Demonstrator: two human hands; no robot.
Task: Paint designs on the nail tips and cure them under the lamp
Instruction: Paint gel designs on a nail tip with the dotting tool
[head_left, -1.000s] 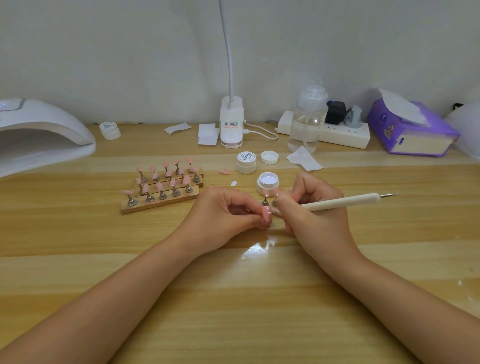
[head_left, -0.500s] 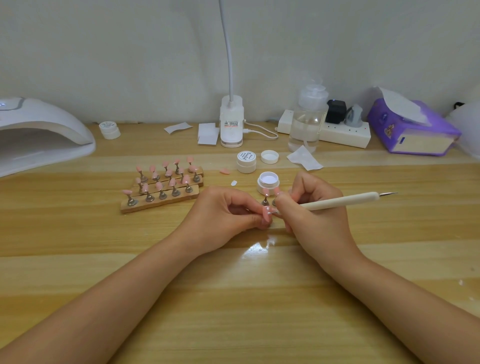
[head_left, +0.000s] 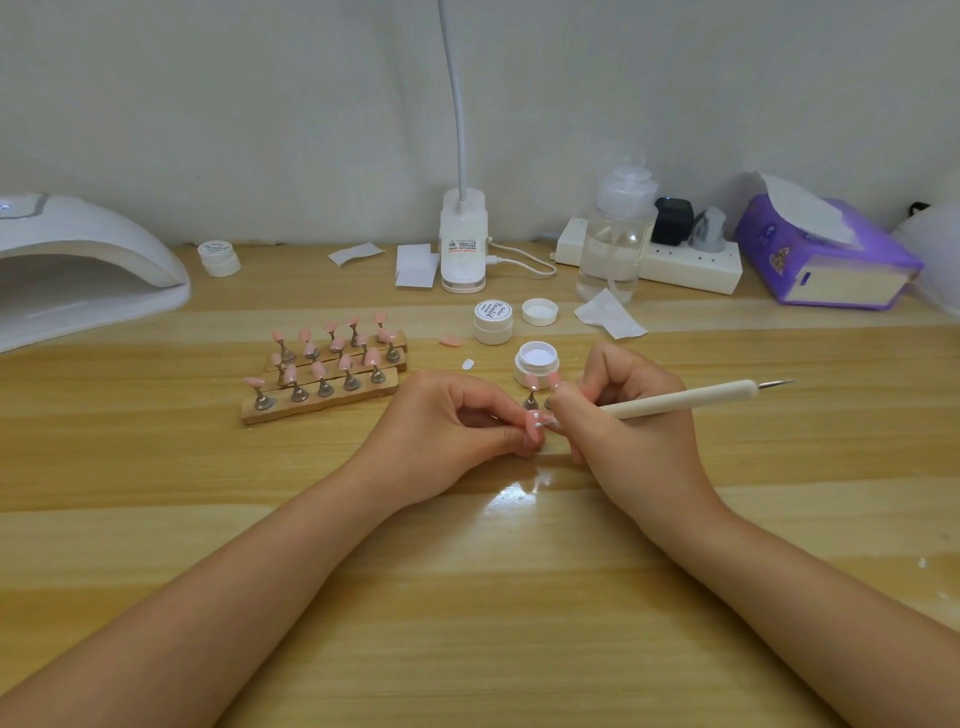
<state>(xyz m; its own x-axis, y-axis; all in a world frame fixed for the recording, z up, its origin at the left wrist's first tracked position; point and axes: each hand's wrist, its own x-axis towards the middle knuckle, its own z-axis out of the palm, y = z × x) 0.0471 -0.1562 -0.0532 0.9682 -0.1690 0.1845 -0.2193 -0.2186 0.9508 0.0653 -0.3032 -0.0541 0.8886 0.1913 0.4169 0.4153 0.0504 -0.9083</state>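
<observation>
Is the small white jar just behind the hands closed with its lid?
No. The white jar stands open with white gel showing inside, and a loose lid lies apart from it on the table.

The small pink nail tip (head_left: 533, 422) carries white dots; the slim cream dotting pen (head_left: 675, 399) crosses pale striped wooden table (head_left: 467, 597).

A single wide-angle view is given, taken from the person's head and aimed forward and down across the bench (head_left: 156, 545). The forearms are seen entering from the bottom corners, close to the lens. The wall (head_left: 260, 104) is seen at the far edge.
</observation>
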